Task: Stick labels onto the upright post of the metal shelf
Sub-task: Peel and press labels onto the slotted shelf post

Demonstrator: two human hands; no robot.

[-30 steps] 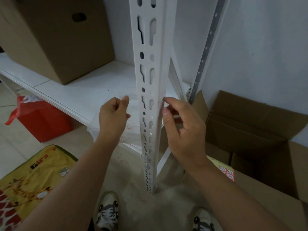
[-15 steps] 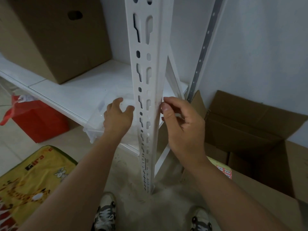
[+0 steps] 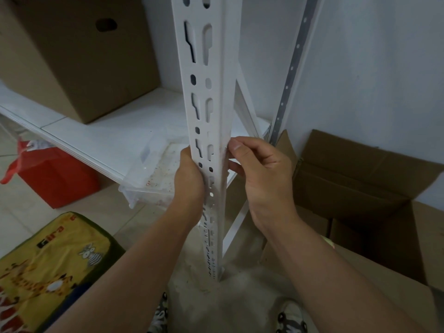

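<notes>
Our left hand (image 3: 189,179) grips the white upright post (image 3: 209,131) from its left side, fingers hidden behind it. Our right hand (image 3: 262,176) pinches the post's right edge with curled thumb and fingertips; we cannot tell if a label lies beneath. Left of the post, a clear plastic tray (image 3: 149,179) sits on the shelf (image 3: 101,138).

White wall (image 3: 372,68), tiled floor (image 3: 21,217), cardboard boxes (image 3: 72,56)

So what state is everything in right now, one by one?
Upright post: standing, both hands on it.
Left hand: wrapped around the post's left edge.
Right hand: fingertips pinching the post's right edge.
Box on shelf: closed.
Box on floor: flaps open.
Clear tray: overhanging the shelf edge.
</notes>
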